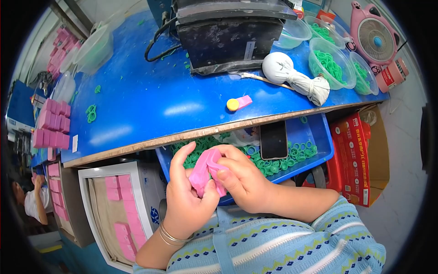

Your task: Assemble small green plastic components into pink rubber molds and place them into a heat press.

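Both of my hands grip one pink rubber mold (203, 174) above the near rim of a blue tray (323, 158). My left hand (188, 201) holds it from the left, thumb pressed on its lower part and the index finger raised. From the right, my right hand (246, 182) pinches the upper part with thumb and fingers. The mold looks bent, with a fold or split between its two sides; its inside is hidden. Many green wax rings (299, 153) lie in the tray below, along with a black phone (273, 140).
On the blue table (150, 100) stand a dark machine (232, 45), a white tied cloth bundle (296, 77), a yellow-and-pink piece (238, 103), tubs of green rings (331, 64) and a pink fan (375, 34). Pink molds fill a white-framed box (122, 194) at left. Another person (39, 201) sits far left.
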Available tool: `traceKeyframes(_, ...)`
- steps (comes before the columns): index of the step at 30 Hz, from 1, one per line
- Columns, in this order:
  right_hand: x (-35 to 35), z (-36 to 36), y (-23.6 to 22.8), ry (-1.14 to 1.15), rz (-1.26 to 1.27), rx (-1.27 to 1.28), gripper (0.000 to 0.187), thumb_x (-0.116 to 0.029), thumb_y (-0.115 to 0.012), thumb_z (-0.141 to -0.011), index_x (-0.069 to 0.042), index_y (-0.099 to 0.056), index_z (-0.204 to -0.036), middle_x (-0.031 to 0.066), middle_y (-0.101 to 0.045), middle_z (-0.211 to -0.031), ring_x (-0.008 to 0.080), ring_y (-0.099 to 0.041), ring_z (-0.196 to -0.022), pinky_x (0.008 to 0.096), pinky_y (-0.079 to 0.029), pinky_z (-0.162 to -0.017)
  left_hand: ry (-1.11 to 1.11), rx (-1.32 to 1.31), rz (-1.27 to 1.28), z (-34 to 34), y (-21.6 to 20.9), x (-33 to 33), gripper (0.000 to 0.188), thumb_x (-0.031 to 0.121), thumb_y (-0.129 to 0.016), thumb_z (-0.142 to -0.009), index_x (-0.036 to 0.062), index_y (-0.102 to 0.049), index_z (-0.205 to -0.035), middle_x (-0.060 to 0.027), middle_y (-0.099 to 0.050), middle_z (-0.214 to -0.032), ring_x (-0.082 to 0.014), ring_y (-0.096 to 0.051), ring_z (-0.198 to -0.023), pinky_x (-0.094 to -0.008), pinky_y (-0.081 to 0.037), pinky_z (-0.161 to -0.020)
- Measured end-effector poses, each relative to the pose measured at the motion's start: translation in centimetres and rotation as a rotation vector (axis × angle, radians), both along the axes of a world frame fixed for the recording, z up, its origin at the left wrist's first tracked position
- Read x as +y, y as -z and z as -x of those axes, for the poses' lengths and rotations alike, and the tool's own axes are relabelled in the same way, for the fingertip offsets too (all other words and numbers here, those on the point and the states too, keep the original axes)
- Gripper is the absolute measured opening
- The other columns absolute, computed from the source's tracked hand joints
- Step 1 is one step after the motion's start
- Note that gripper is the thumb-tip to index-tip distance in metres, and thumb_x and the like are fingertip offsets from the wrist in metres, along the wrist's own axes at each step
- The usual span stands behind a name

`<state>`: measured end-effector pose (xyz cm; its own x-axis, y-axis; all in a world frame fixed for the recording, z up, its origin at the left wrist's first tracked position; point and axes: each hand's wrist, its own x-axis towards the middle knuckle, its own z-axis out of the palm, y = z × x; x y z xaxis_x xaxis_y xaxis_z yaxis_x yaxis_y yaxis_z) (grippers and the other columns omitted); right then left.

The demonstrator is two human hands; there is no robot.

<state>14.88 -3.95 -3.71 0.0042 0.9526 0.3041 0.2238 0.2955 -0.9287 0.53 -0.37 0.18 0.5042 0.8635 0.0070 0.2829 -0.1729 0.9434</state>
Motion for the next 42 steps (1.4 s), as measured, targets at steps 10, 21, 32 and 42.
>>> traceKeyframes(10, -0.1, -0.6, -0.4, -0.037, -0.054, 0.045, 0.033, -0.027, -0.036, -0.096, 0.001, -0.052, -0.099, 0.0149, -0.048, -0.094, 0.028, -0.047, -0.088, 0.033, -0.038, -0.08, -0.006, -0.269, 0.248, 1.1, 0.1, 0.0, 0.049, -0.008, -0.047, -0.074, 0.0016, -0.032, -0.12, -0.0089, -0.058, -0.082, -0.0075, -0.055, -0.066, -0.0196, -0.044, -0.058)
traceKeyframes(21, 0.3, 0.1, -2.0, 0.003, 0.379, 0.729, 0.039, -0.032, -0.026, -0.099, -0.001, -0.05, -0.095, 0.0017, -0.052, -0.087, 0.0076, -0.046, -0.08, 0.0247, -0.04, -0.073, 0.122, -0.183, -0.167, 1.2, 1.5, 1.3, 0.075, 0.023, -0.078, -0.067, 0.0033, -0.034, -0.125, -0.013, -0.047, -0.112, -0.0221, -0.05, -0.103, -0.0324, -0.039, -0.091)
traceKeyframes(32, -0.3, 0.4, -0.3, -0.414, 0.006, -0.192, 0.025, -0.02, -0.057, -0.081, -0.003, -0.047, -0.066, 0.0113, -0.05, -0.073, 0.03, -0.05, -0.066, 0.0403, -0.04, -0.058, -0.041, -1.209, 0.835, 2.0, 1.2, 2.8, 0.073, 0.072, -0.044, -0.076, 0.0017, -0.048, -0.097, -0.0083, -0.051, -0.078, -0.0168, -0.048, -0.059, -0.0336, -0.044, -0.057)
traceKeyframes(42, 2.9, -0.3, -3.9, -0.154, -0.386, -0.394, 0.036, -0.027, -0.067, -0.073, -0.004, -0.056, -0.099, 0.0082, -0.054, -0.078, 0.0249, -0.055, -0.061, 0.0334, -0.043, -0.053, -0.446, -0.877, 0.811, 0.8, -0.4, 1.2, 0.062, 0.055, -0.025, -0.089, -0.001, -0.052, -0.09, -0.0112, -0.054, -0.073, -0.0174, -0.047, -0.054, -0.0303, -0.039, -0.049)
